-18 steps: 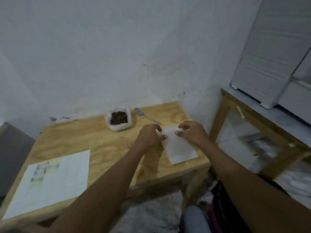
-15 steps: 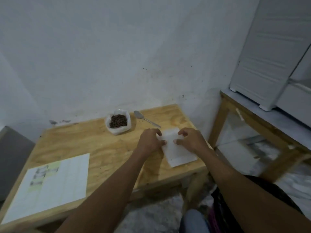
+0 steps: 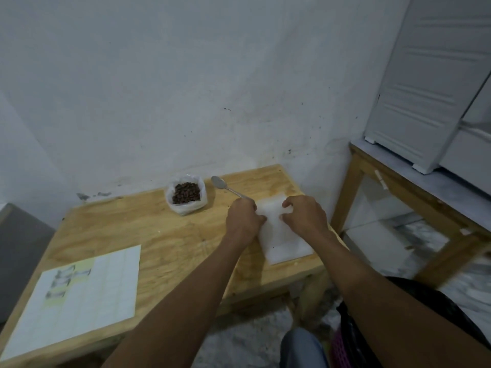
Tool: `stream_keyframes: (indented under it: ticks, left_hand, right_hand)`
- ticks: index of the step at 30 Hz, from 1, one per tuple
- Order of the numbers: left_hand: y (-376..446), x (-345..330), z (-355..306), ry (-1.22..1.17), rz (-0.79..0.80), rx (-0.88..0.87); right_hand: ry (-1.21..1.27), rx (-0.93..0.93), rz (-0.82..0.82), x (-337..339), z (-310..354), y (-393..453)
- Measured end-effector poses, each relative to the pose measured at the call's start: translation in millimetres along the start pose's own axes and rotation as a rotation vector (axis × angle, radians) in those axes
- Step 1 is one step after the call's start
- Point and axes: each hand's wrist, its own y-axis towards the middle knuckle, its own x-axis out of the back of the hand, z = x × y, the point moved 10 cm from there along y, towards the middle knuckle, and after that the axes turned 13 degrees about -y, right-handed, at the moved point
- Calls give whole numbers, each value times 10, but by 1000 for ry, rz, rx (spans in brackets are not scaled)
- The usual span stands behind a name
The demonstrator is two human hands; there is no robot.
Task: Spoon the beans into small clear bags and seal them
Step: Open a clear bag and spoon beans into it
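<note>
A stack of small clear bags [image 3: 283, 241] lies flat near the right front corner of the wooden table [image 3: 148, 229]. My left hand [image 3: 243, 217] pinches the stack's upper left edge with curled fingers. My right hand [image 3: 305, 215] pinches its upper right edge. A white plastic bag of dark beans [image 3: 186, 193] stands open at the back of the table, left of the hands. A metal spoon [image 3: 225, 186] lies beside it, bowl toward the wall, its handle end hidden behind my left hand.
A printed sheet of paper [image 3: 77, 296] lies on the table's front left. A second wooden bench [image 3: 414, 187] with a white cabinet [image 3: 425, 83] on it stands to the right. The white wall runs along the table's back edge.
Both hands have stayed on the top edge of the clear bags, fingers shifting slightly. The camera has tilted a little, so the table sits lower in view.
</note>
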Motion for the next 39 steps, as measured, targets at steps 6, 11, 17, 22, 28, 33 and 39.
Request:
stream_keyframes:
  ticks: [6, 11, 17, 22, 28, 33, 39]
  left_hand:
    - [22, 211, 156, -719, -168, 191]
    - [67, 480, 89, -1091, -94, 255]
    - [98, 973, -13, -1060, -7, 146]
    - [28, 1353, 2, -1030, -79, 67]
    - [-82, 1784, 127, -767, -314, -53]
    - [-126, 1921, 149, -823, -336, -48]
    - [-191, 1915, 267, -1149, -223, 69]
  right_hand:
    - [404, -57, -107, 285, -12, 56]
    - [926, -118, 31, 484, 139, 65]
    - [1031, 48, 264, 766, 734, 44]
    - [877, 186, 317, 815, 1219, -41]
    - [837, 213, 250, 789, 1611, -54]
    - [897, 254, 209, 748, 1864, -70]
    - [991, 257, 266, 681, 2024, -119]
